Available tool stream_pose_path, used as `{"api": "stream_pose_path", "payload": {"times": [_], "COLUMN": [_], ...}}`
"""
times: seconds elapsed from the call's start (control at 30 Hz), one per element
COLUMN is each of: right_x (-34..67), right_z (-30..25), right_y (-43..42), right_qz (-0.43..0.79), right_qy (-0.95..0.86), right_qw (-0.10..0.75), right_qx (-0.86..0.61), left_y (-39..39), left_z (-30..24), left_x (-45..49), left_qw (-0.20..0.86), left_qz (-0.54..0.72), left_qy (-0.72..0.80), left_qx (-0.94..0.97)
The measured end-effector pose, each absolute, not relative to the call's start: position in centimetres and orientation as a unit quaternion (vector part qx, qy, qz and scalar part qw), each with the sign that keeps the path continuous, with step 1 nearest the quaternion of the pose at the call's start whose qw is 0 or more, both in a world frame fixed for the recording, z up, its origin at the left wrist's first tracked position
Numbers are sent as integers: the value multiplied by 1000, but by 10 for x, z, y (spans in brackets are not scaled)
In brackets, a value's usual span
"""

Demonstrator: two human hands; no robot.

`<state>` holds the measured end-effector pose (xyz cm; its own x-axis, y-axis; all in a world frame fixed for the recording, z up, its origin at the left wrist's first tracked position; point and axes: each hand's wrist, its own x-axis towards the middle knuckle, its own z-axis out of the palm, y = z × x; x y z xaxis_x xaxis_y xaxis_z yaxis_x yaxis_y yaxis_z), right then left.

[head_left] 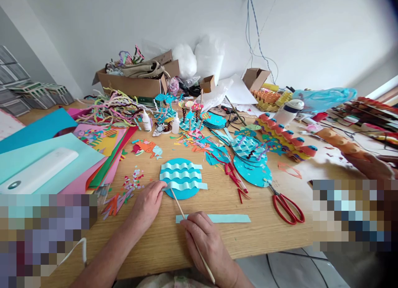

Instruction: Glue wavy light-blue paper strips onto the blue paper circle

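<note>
A blue paper disc (180, 194) lies on the table with three wavy pale-blue paper strips (182, 176) across it. My left hand (151, 201) is closed at the disc's left edge, pinching the left end of the lowest strip. In my right hand (205, 238) is a thin wooden stick (178, 202), gripped like a pencil, its tip touching that lowest strip near its left end. A flat pale-blue paper strip (230, 218) lies on the table just beyond my right hand, partly hidden by it.
Red-handled scissors (289, 209) lie to the right, near stacked blue discs (253, 172). Paper scraps (133, 184) and coloured sheets (99, 163) are at left. Glue bottles (146, 121) stand behind. At right, another person's hand (362, 165) is by a painted egg-carton piece (342, 142).
</note>
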<state>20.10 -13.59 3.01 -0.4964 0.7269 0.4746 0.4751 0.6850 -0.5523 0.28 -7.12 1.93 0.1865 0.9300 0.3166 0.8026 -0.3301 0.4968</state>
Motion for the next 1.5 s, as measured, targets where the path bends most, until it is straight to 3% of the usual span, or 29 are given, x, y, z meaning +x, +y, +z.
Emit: {"api": "stream_pose_path", "payload": {"times": [0.37,0.6,0.9,1.5], "right_x": [201,216,208,204], "right_z": [32,41,46,35], "right_y": [-134,-146,-140,-139], "right_qz": [168,164,161,152], "right_qy": [-850,-834,-819,-828], "right_qw": [358,419,438,416], "right_qx": [-347,-318,-332,-343], "left_y": [-71,-70,-69,-72], "left_z": [13,10,3,6], "left_x": [3,2,2,3], "left_qw": [112,112,106,101], "left_qz": [304,317,328,326], "left_qy": [567,558,555,551], "left_qx": [757,759,757,761]}}
